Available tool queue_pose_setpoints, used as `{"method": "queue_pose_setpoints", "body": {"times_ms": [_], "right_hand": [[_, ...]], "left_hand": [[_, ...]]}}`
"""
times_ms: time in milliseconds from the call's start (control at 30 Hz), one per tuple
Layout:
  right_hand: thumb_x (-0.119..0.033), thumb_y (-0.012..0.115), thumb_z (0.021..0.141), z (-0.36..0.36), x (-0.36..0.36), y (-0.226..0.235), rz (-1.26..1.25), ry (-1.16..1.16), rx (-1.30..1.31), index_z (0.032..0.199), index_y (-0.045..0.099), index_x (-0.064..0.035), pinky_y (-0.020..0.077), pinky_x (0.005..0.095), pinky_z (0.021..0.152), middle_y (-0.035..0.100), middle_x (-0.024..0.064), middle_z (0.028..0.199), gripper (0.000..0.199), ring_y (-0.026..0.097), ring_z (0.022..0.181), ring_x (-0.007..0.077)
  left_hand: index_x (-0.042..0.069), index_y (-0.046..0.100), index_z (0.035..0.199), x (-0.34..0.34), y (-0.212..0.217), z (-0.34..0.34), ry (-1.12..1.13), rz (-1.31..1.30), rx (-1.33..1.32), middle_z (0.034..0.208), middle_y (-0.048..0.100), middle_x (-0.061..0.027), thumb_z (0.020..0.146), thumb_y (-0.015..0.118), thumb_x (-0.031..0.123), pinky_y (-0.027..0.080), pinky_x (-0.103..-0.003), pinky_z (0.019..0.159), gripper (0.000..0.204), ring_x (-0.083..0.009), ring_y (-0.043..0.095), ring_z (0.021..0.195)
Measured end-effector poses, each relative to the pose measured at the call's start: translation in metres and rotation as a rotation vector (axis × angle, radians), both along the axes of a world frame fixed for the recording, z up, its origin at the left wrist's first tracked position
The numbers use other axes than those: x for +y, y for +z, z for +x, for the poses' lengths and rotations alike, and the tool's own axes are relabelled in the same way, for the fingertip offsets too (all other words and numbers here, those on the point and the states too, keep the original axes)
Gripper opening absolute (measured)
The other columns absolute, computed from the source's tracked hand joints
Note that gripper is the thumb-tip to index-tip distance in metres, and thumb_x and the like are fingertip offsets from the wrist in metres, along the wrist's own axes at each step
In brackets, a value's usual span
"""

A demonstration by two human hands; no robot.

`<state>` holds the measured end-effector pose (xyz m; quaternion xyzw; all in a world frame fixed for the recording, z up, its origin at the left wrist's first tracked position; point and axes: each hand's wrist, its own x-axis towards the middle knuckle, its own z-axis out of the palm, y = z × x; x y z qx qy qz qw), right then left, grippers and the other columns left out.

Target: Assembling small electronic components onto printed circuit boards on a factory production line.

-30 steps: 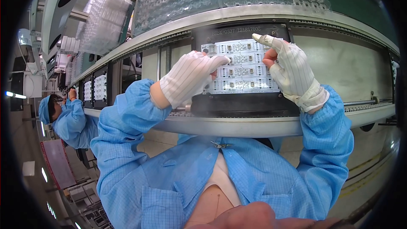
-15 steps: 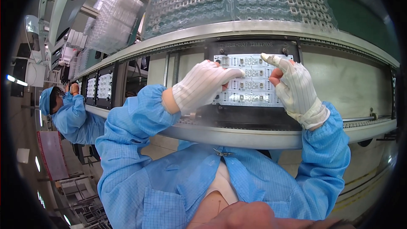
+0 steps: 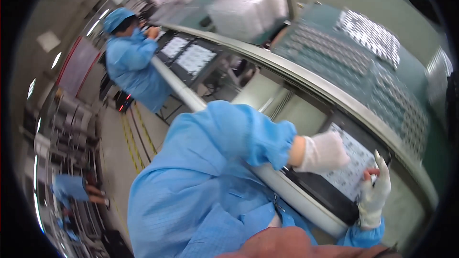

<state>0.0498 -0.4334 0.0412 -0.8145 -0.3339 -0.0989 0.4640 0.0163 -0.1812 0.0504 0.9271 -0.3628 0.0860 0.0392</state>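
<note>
Left hand [image 3: 324, 152], gloved, rests palm-down with fingers curled on the white circuit panel [image 3: 351, 165], at 4 o'clock in view. Right hand [image 3: 375, 192], gloved, touches the panel's lower edge, index finger extended. Panel lies in a black tray [image 3: 318, 192]. Co-worker [image 3: 131, 62] stands at 10 o'clock.

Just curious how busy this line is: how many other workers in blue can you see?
2. One co-worker stands at the line, upper left; a second person, partly hidden, is low at the left edge. Others may be out of view.
</note>
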Motion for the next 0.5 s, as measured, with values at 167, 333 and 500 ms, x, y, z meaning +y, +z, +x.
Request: {"method": "queue_pose_setpoints", "body": {"times_ms": [167,333,500], "right_hand": [[0.008,0.06,0.08,0.027,-0.017,-0.017,-0.023,-0.01,0.055,0.142,0.051,0.0001,0.048,0.0298,0.076,0.063,0.0084,0.095,0.063,0.057,0.078,0.0163],[0.009,0.048,0.081,0.042,-0.037,-0.04,0.027,-0.131,0.12,0.147,0.046,-0.0017,0.0495,0.0296,0.082,0.059,0.0096,0.103,0.066,0.056,0.089,0.0179],[0.007,0.046,0.083,0.049,-0.067,-0.048,-0.161,-0.575,0.114,0.143,0.051,-0.0066,0.0516,0.0332,0.094,0.058,0.0142,0.119,0.062,0.059,0.105,0.0231]], "left_hand": [[0.002,0.061,0.089,-0.001,-0.021,-0.01,0.017,0.004,-0.286,0.063,0.059,-0.0059,0.077,0.062,0.022,0.046,-0.038,0.061,0.023,-0.025,0.063,0.065],[0.001,0.059,0.092,0.001,-0.035,-0.005,0.045,-0.05,-0.358,0.065,0.059,-0.0064,0.08,0.058,0.022,0.045,-0.039,0.062,0.024,-0.0247,0.06,0.065],[0.007,0.057,0.091,0.019,-0.034,0.002,-0.071,-0.349,-0.205,0.065,0.057,-0.005,0.079,0.061,0.016,0.051,-0.04,0.066,0.015,-0.0258,0.064,0.068]]}}
